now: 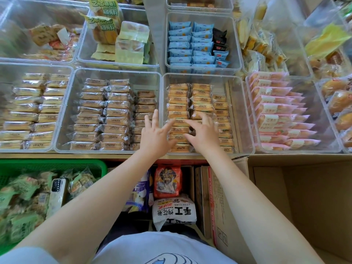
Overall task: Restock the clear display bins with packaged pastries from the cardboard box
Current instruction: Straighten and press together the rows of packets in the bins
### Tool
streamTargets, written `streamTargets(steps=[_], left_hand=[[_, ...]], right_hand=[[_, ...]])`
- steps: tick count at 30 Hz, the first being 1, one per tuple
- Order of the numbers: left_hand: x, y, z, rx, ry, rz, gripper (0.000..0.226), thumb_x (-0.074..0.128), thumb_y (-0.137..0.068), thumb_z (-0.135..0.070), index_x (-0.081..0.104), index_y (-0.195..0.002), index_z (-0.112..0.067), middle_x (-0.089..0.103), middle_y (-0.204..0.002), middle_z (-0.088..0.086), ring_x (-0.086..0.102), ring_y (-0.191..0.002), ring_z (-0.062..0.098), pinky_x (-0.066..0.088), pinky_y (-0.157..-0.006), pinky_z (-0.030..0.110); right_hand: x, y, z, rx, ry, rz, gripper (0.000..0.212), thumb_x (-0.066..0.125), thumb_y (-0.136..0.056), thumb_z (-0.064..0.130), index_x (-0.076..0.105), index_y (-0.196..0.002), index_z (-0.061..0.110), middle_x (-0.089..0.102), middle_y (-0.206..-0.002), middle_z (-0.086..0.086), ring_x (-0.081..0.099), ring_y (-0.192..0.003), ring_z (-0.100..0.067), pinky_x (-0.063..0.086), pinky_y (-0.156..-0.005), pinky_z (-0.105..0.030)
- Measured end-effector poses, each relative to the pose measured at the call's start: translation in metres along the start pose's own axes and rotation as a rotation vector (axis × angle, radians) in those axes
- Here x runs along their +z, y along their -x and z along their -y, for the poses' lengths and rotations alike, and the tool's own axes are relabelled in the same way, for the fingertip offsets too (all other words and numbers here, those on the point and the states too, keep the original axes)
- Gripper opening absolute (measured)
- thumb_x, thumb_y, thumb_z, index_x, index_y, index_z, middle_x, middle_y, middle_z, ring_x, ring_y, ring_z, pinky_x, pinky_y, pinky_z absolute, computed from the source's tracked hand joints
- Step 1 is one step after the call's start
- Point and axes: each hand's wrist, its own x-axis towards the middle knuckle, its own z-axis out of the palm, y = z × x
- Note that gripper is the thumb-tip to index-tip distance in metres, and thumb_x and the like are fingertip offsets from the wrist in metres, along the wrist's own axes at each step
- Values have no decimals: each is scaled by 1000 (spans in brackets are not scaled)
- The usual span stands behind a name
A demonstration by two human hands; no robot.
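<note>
A clear display bin (242, 111) in the front row holds three columns of orange-wrapped packaged pastries (179, 103). My left hand (155, 136) reaches over the bin's left wall, fingers spread and straight, touching the packs in the left column. My right hand (202, 133) lies flat on the middle column, fingers extended onto the packs. Neither hand grips a pack. The cardboard box (304, 197) stands open at the lower right; its visible inside shows only bare cardboard.
To the left is a clear bin of brown-wrapped pastries (106, 115), to the right a bin of pink packs (276, 111). Behind sits a bin of blue packs (192, 44). A green basket (57, 166) with green packs and a phone (57, 195) lies lower left.
</note>
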Motion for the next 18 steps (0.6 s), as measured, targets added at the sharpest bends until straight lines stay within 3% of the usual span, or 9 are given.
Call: streamTargets(steps=[3,9,15,18], left_hand=[[1,-4,-3,-39,-54,62,75,56,-90,-67,23,-154,-48,-13,-168,13,-10,-152,45,21,-118,57],[-1,-5,-5,-22,-144,27,73,54,-90,-69,29,-154,-44,-7,-167,20,-7,-151,48,23,-117,56],[7,-2,-1,-23,-117,-15,71,51,-91,-68,28,-153,-42,-5,-167,20,-5,-151,50,23,-117,56],[9,-2,-1,-26,-81,-19,71,53,-91,-65,27,-153,-41,-2,-167,19,-3,-151,50,24,-117,56]], right_hand=[[8,1,2,3,92,69,55,62,-94,52,46,-146,43,11,-168,-4,6,-154,-26,10,-121,-49],[6,-1,0,-44,215,186,55,44,-101,55,27,-153,50,-6,-168,-9,-6,-154,-31,8,-120,-56],[11,-1,-3,-12,106,16,59,52,-99,48,36,-152,28,19,-166,-6,12,-153,-27,17,-121,-53],[16,-2,5,18,134,18,55,51,-100,46,42,-149,23,17,-165,-10,9,-153,-30,14,-121,-56]])
